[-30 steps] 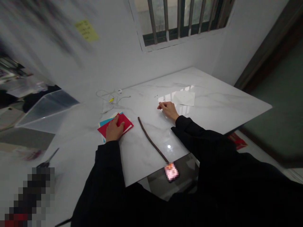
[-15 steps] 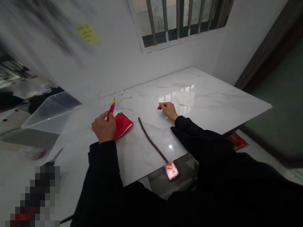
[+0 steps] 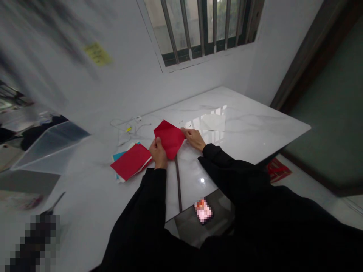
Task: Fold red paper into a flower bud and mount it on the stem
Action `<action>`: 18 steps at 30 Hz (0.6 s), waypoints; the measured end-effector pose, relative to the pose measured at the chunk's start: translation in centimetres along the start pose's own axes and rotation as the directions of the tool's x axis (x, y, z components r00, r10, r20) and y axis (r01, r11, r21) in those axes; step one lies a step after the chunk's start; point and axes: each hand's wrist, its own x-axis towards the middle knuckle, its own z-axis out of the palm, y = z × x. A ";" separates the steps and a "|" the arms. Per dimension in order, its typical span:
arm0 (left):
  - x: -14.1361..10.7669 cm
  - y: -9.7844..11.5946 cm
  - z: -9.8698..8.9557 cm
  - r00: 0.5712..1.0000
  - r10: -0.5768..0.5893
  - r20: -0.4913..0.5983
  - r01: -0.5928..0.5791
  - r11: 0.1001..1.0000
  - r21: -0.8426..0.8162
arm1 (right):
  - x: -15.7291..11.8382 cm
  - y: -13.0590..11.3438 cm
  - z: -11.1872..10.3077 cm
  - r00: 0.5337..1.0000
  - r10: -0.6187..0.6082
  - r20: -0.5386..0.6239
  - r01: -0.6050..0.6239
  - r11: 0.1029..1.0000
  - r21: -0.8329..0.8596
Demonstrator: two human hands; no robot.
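A red envelope-like paper (image 3: pixel 170 140) is raised above the marble-patterned table (image 3: pixel 249 136). My left hand (image 3: pixel 159 153) grips its lower left part, thumb on top. At its right corner, my right hand (image 3: pixel 194 139) pinches the paper between closed fingers. Just left of my left hand lies a stack of papers (image 3: pixel 131 162), red on top, with blue and white edges showing beneath. A thin brown strip (image 3: pixel 178 185) runs from under the raised paper to the table's front edge.
A white paper (image 3: pixel 214 122) lies farther back on the right. Near the wall is a thin cable (image 3: pixel 136 126) with a yellow piece (image 3: pixel 129 129). Small bits sit behind my right hand. A clear plastic box (image 3: pixel 51 145) stands at the left.
My left hand has moved right with the red paper, now seen broad side up. My right hand has taken hold of its right corner. The stack is uncovered, and the brown strip lies differently.
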 end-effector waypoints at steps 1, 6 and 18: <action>0.0 -0.1 0.0 1.000 0.022 -0.018 -0.022 1.000 0.004 | 0.0 -0.1 0.0 1.000 -0.016 0.009 0.016 0.999 -0.032; 0.2 -0.2 0.2 0.999 0.048 -0.010 -0.047 0.998 0.037 | 0.1 0.3 0.4 0.999 -0.045 0.030 0.050 0.980 -0.193; 1.8 -2.0 0.0 0.984 -0.133 -0.119 0.097 0.959 -0.265 | 0.2 1.0 0.5 0.998 -0.062 0.019 0.063 0.997 -0.049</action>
